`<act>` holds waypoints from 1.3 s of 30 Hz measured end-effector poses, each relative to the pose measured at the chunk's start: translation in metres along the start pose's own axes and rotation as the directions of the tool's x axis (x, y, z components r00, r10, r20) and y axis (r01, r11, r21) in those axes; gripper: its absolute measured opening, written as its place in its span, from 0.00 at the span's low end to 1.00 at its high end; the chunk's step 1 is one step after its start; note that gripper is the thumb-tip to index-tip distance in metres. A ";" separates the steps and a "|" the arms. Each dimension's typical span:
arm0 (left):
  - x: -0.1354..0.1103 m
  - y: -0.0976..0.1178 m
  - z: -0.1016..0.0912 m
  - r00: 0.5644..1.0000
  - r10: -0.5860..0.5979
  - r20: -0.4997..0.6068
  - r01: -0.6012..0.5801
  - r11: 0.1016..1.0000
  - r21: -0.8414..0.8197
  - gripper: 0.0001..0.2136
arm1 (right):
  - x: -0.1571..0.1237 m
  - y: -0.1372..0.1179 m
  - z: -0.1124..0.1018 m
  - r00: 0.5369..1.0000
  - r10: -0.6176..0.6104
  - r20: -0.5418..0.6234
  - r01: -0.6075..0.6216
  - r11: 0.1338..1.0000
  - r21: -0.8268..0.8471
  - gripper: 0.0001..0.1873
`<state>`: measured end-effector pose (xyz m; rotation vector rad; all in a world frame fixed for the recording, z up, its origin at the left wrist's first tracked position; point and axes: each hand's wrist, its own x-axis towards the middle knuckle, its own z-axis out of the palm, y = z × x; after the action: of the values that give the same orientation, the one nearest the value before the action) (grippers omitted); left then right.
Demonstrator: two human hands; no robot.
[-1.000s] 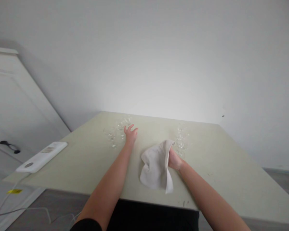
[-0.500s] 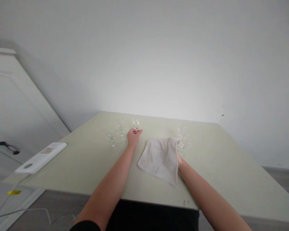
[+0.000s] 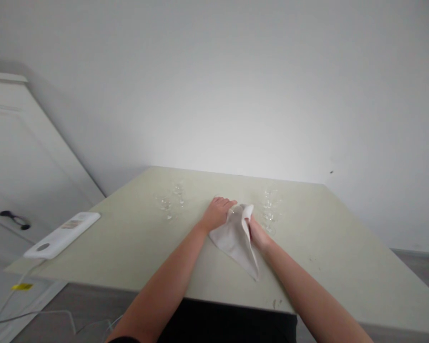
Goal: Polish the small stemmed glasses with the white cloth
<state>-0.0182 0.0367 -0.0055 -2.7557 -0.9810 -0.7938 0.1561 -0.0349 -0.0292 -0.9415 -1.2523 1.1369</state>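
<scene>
My left hand (image 3: pixel 218 213) and my right hand (image 3: pixel 258 234) meet over the middle of a pale green table (image 3: pixel 136 243). Between them is a white cloth (image 3: pixel 236 236), bunched at the top and hanging to a point towards me. My right hand grips the cloth. My left hand is closed at the cloth's top edge, where a small clear glass (image 3: pixel 233 208) shows faintly; the cloth hides most of it. Two clear stemmed glasses (image 3: pixel 168 204) stand to the left, and a few more glasses (image 3: pixel 270 209) to the right.
A white flat device (image 3: pixel 62 233) with a cable lies on the table's left edge. A white cabinet (image 3: pixel 17 157) with a dark handle stands at the left. A plain white wall rises behind the table.
My left hand took a glass from the left group and carried it right to the cloth. My right hand brought the cloth in around it, bunching it.
</scene>
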 end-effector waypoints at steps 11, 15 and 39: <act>0.004 0.011 -0.002 0.984 0.122 0.129 -0.140 0.979 0.149 0.11 | -0.001 -0.002 0.003 0.945 0.322 -0.053 -0.320 0.946 0.051 0.24; 0.002 0.007 0.003 0.974 0.089 0.208 -0.131 0.972 0.196 0.06 | -0.004 -0.005 0.001 1.000 0.024 -0.003 -0.023 0.892 -0.452 0.23; 0.006 0.017 0.001 0.993 0.015 0.115 -0.044 0.967 0.250 0.08 | -0.002 -0.003 -0.003 0.949 0.311 0.043 -0.306 0.947 -0.096 0.26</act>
<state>-0.0036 0.0269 -0.0022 -2.6092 -0.9815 -0.4759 0.1592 -0.0369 -0.0272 -1.2101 -1.2373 1.3696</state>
